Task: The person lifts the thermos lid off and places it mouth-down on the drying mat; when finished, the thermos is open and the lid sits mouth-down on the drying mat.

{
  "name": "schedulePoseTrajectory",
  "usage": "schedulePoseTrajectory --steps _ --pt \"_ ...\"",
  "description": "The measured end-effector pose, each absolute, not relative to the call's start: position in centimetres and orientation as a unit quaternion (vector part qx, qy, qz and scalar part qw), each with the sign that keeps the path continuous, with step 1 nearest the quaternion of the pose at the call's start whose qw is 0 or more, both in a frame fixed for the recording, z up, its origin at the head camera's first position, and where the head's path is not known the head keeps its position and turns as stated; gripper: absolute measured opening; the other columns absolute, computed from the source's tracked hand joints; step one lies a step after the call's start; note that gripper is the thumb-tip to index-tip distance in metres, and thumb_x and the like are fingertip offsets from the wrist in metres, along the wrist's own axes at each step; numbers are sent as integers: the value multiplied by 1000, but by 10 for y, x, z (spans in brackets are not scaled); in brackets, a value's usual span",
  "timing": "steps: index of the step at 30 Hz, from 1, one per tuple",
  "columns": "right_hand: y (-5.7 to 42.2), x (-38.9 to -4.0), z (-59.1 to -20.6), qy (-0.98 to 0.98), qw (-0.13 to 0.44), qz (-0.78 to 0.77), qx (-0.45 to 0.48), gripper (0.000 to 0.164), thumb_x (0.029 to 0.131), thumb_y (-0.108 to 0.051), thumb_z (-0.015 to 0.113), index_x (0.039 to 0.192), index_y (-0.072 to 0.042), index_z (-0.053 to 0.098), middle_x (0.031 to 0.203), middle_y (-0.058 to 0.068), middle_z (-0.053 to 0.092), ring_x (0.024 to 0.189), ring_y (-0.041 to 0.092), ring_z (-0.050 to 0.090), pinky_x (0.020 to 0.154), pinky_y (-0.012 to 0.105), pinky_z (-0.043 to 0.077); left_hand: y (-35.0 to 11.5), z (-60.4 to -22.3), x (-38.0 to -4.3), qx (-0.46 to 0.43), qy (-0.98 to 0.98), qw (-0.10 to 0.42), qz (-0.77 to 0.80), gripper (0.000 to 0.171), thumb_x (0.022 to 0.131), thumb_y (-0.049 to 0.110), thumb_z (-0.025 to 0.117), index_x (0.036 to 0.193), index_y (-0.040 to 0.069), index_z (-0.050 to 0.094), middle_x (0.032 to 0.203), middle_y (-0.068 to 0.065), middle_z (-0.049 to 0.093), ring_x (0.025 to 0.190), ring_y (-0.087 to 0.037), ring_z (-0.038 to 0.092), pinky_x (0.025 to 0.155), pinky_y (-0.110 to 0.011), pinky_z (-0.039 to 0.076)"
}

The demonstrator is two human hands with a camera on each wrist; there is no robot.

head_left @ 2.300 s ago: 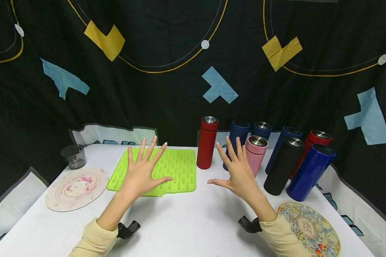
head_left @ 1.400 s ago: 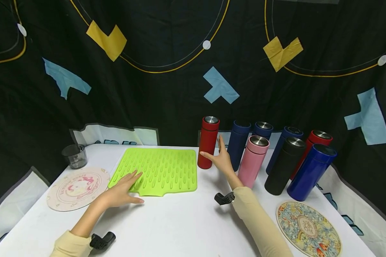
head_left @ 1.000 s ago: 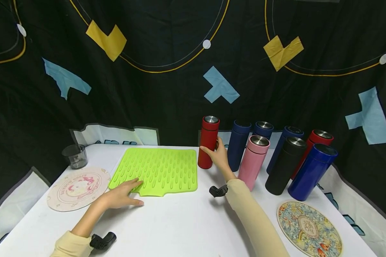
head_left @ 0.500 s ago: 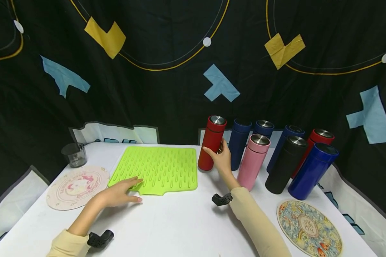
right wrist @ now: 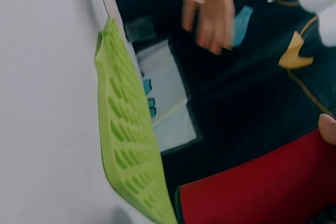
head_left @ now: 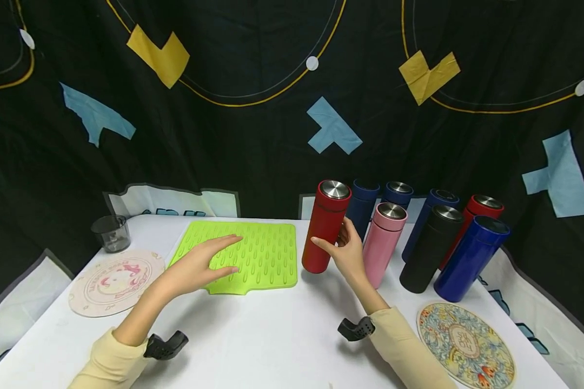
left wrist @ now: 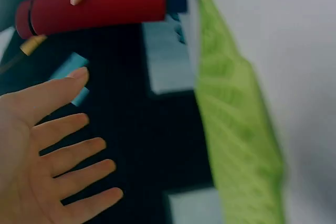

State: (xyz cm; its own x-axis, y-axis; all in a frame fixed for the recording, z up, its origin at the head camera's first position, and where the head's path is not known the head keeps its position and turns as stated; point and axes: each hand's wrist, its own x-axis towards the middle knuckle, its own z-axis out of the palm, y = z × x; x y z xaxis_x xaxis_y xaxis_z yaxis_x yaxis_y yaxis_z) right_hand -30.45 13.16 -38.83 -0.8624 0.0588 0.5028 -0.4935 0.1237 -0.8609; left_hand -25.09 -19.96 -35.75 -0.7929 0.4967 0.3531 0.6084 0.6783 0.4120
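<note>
My right hand grips a red thermos with a steel lid around its lower middle, thumb on the near side. The thermos leans a little to the right; whether its base touches the table cannot be told. In the right wrist view the thermos fills the lower right, with only a fingertip of the hand showing. My left hand hovers over the left part of a green ridged mat, its fingers extended and thumb spread. In the left wrist view the left hand holds nothing.
At the right stand a pink thermos, a black one, a glossy blue one, another red one and several navy ones. Round mats lie left and right. A dark clear cup is back left.
My right hand took hold of the red thermos and brought it nearer and slightly right. My left hand dropped to the mat's near left edge, then rose and moved right.
</note>
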Motion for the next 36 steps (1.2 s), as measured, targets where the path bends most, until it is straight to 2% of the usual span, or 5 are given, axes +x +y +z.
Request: schedulePoseTrajectory --steps 8,15,20,28,36 --pt "136 -264 -362 -757 158 607 182 67 75 -6 83 134 -4 51 121 16 63 107 29 62 94 47 49 -152 -323 -240 -335 -871 169 -318 74 85 28 76 149 20 38 154 -2 33 137 -26 37 100 -52 43" --pt "134 -237 -341 -795 195 517 249 67 69 0 84 129 4 53 114 19 66 102 31 65 88 46 53 -131 -305 -233 -355 -841 206 -353 83 83 24 78 152 25 31 156 5 28 140 -17 30 100 -49 43" --pt "138 -247 -355 -805 199 479 289 71 67 -8 88 130 -2 56 114 11 67 103 25 65 89 44 53 -128 -303 -228 -369 -829 223 -355 86 81 21 80 152 23 30 155 4 29 140 -17 31 101 -49 43" --pt "144 -249 -361 -808 228 404 363 73 65 -27 91 129 -14 61 117 0 67 99 15 65 79 33 57 -122 -300 -223 -435 -792 194 -380 88 75 18 84 149 20 37 154 4 32 137 -16 35 99 -43 46" --pt "148 -246 -357 -798 229 370 416 71 63 -24 91 127 -12 63 114 2 67 97 16 62 75 32 57 -127 -298 -223 -481 -773 140 -389 70 72 2 84 135 13 55 139 0 51 124 -17 48 85 -34 55"
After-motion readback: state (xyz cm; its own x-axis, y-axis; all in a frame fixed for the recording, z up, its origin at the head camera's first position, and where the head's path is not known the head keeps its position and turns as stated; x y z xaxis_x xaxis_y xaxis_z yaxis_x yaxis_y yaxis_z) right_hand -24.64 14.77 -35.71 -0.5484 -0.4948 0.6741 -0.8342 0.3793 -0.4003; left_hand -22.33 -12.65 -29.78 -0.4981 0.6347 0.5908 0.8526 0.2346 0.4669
